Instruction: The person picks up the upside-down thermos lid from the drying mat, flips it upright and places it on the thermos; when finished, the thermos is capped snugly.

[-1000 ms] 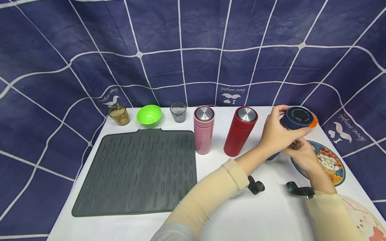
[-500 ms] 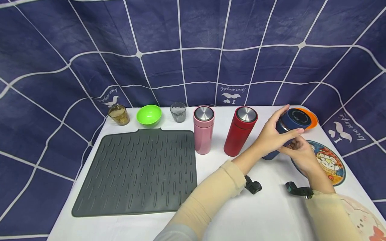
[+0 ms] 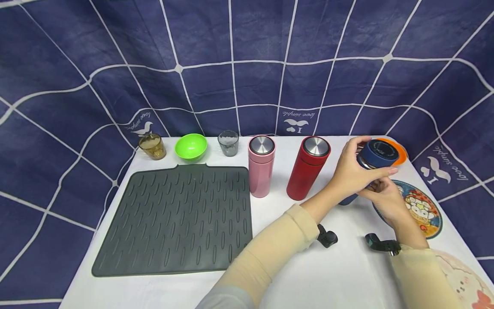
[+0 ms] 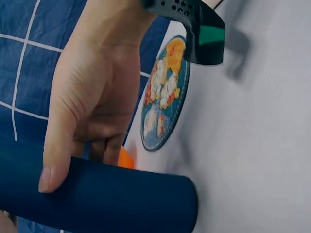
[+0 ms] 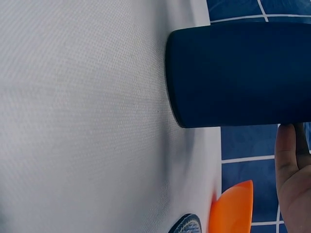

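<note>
Apparently a twisting step: the left hand (image 3: 352, 171) grips around the lid (image 3: 382, 153), the right hand (image 3: 387, 203) clasps the blue bottle (image 4: 136, 198); the next turn likely calls for a steady hold.

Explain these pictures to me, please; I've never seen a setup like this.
There is no machine: each grip here is a person's bare hand. The widest view comes from a camera worn on the head; the two sideways-looking views come from cameras on the left and right wrists.

The left grip holds a navy-blue cylindrical bottle near its lid; the right grip holds its body lower down.

On the white-covered table are a pink cylindrical bottle, a red cylindrical bottle, a dark-grey ribbed mat, a bright-green round bowl, see-through amber cup, see-through grey cup, flat blue-rimmed cartoon disc and partly hidden orange item, apparently a bowl.
</note>
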The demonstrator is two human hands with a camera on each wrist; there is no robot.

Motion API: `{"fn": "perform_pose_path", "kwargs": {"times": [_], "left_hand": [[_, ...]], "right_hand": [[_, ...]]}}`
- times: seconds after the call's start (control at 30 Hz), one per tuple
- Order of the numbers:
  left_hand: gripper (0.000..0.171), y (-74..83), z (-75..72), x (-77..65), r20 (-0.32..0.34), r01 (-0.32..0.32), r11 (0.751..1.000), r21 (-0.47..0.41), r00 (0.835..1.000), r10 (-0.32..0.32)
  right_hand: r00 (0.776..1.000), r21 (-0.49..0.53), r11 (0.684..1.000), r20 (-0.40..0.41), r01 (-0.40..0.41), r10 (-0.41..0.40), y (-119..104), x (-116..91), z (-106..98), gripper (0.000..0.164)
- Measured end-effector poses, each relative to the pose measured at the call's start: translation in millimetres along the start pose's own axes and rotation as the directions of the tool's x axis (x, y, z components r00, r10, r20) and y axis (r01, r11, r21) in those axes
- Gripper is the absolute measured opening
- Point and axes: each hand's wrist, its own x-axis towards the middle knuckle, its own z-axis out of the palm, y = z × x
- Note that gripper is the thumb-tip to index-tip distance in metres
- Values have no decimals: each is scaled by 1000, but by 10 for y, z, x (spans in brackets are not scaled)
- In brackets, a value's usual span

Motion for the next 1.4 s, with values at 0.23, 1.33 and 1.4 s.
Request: {"fn": "perform_pose_path", "kwargs": {"times": [0.23,1.33,1.4], "left_hand": [[75,-7,-14,-22,42,-33,999,28,999,32],[72,-78,-28,-9,82,-25,998,-51,996,29],[69,1,-107,-33,144,-11,995,-103,989,26]], "right_hand": [[1000,28,1000,16,13,-13,34,3,-9,52],[1000,-24,1000,11,18,-17,8,0,-1,62],[1000,-17,1000,19,14,-13,16,2,-7,62]]}}
